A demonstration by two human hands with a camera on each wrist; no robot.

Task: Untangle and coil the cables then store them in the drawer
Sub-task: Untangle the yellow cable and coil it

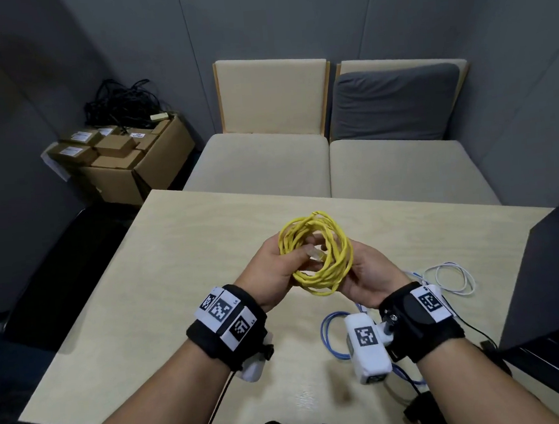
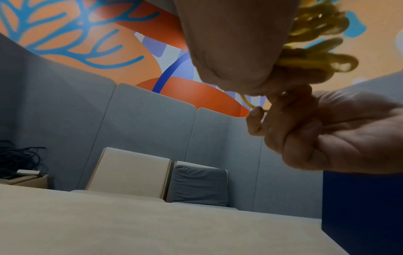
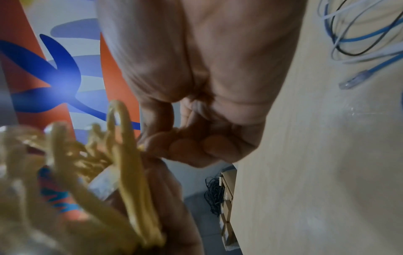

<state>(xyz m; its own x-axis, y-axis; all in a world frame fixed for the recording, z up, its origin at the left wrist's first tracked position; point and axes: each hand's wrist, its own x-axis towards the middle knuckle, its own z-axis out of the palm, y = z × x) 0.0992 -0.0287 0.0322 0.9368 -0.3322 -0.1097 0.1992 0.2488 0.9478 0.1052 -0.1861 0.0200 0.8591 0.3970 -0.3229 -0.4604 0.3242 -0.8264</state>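
Above the table (image 1: 181, 253), the coiled yellow cable (image 1: 318, 254) hangs between both hands, the left hand (image 1: 273, 276) gripping its left side with curled fingers, the right hand (image 1: 365, 277) curled around its right side, its connector (image 1: 318, 255) at the coil's centre.

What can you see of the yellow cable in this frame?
The yellow cable is a thin, round-jacketed cord wound into a multi-loop coil, held above the table. The left hand grips its left side and the right hand its right side. A clear plastic connector at one end lies across the coil's middle, by the left thumb.
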